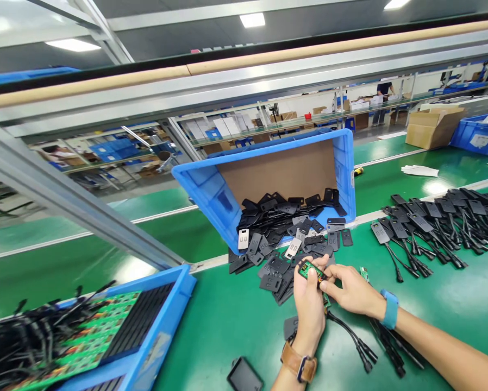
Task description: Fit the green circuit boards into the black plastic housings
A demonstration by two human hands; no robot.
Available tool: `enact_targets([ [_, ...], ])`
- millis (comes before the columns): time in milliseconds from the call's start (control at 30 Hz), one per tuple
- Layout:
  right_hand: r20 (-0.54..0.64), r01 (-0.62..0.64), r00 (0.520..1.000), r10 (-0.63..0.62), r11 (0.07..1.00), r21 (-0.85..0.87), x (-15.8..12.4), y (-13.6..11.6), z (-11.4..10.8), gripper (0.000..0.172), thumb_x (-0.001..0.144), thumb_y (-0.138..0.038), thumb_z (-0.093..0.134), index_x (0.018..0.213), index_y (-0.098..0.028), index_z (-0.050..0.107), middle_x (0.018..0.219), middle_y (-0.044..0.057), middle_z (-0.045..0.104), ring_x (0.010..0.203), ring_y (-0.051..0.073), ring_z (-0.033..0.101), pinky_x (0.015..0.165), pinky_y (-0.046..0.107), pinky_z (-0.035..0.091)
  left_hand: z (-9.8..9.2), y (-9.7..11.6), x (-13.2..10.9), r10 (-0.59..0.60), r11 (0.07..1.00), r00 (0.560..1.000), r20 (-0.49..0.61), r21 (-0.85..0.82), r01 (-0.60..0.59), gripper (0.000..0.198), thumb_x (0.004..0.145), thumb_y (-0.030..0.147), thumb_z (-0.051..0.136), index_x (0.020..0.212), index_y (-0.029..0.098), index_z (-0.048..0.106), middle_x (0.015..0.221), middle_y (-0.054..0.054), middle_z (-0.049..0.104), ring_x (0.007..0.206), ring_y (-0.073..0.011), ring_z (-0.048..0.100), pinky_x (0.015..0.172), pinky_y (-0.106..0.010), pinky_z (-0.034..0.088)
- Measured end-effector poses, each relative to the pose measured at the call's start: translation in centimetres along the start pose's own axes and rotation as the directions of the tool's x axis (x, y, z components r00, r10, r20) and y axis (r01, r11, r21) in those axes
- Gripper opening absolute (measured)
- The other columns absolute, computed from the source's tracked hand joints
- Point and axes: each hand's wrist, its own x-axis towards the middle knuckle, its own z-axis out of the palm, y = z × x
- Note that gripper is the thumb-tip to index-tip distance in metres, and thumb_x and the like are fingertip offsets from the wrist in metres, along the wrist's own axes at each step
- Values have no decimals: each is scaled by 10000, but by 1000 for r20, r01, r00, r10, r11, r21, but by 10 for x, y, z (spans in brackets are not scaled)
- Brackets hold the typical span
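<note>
My left hand [309,293], with a brown watch strap at the wrist, is closed around a small circuit board [308,269] with a display, its thumb on top. My right hand [350,290], wearing a blue wristband, pinches the lower end of the same board. A black cable [352,334] with split connector ends hangs down below the hands. Just beyond my fingers lies a pile of flat black covers [279,271], a few with a silvery side up. Under my right forearm rest more black cables [385,342]. An open black case [244,374] sits on the green table near my left wrist.
A blue crate [350,174] tipped on its side spills black covers ahead. At left, a blue bin [173,320] holds green boards [105,320] and cables. Finished-looking cabled units [421,222] lie in a row at right. A white glove [419,171] and cardboard box [431,127] stand farther back.
</note>
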Motion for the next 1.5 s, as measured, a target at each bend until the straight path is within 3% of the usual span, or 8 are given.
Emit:
enact_targets([
  [400,-73,114,990,-117,992,-50,-1,2,-1,214,966,-335,536,821,-192,602,760,3,623,711,156,530,682,263,393,3,6,-1,-44,998,996,79,-31,47,320,861,361,682,1107,196,559,1144,-136,716,1104,-262,653,995,-449,477],
  [533,-140,85,985,-103,988,-132,7,21,-15,233,983,-384,510,1037,-195,635,984,62,697,926,207,616,857,333,463,-2,18,11,34,993,996,-85,-113,-44,265,845,286,689,1060,179,577,1004,-104,737,1037,-255,688,962,-428,505],
  [667,-134,117,975,-179,917,-381,18,51,-25,409,994,-368,472,1356,-190,536,1344,144,587,1252,279,513,1038,452,425,-10,24,23,-41,982,946,-323,-185,-20,216,804,188,674,1006,159,603,828,-50,700,812,-186,710,761,-311,557],
  [767,-17,186,975,-223,849,-494,25,65,-21,426,991,-352,475,1392,-220,532,1512,133,441,1399,305,375,1117,510,358,-12,20,24,-94,988,956,-279,-147,54,282,759,200,712,1016,157,604,768,-20,658,599,-113,612,546,-220,475],
  [1033,-73,159,973,-219,863,-480,35,57,-10,114,958,-230,547,945,-189,653,1043,88,673,1058,250,574,946,411,468,-6,13,17,-162,987,983,-86,-28,160,398,775,344,717,1096,151,583,737,2,600,524,-92,492,469,-213,365],
  [1167,-131,117,971,-198,878,-464,34,61,-10,166,920,-157,564,1075,-170,624,1047,99,649,1016,253,565,896,401,482,-7,18,17,-167,983,985,-41,-78,164,442,828,465,656,1131,149,588,781,-21,612,564,-114,519,487,-233,384],
  [1333,-192,70,972,-138,944,-324,28,55,-19,206,939,-192,524,1061,-189,690,979,91,676,970,246,599,892,400,477,-8,23,15,-162,982,987,-19,-106,159,504,843,536,634,1161,146,606,822,-45,633,596,-136,540,505,-257,407],
  [1500,-273,-23,958,92,970,244,14,19,-25,287,891,-417,629,1025,-169,684,945,71,701,842,206,633,764,332,505,-7,22,14,-90,995,995,-32,-49,88,521,848,565,627,1187,169,635,819,-38,648,649,-144,573,599,-271,470],
])
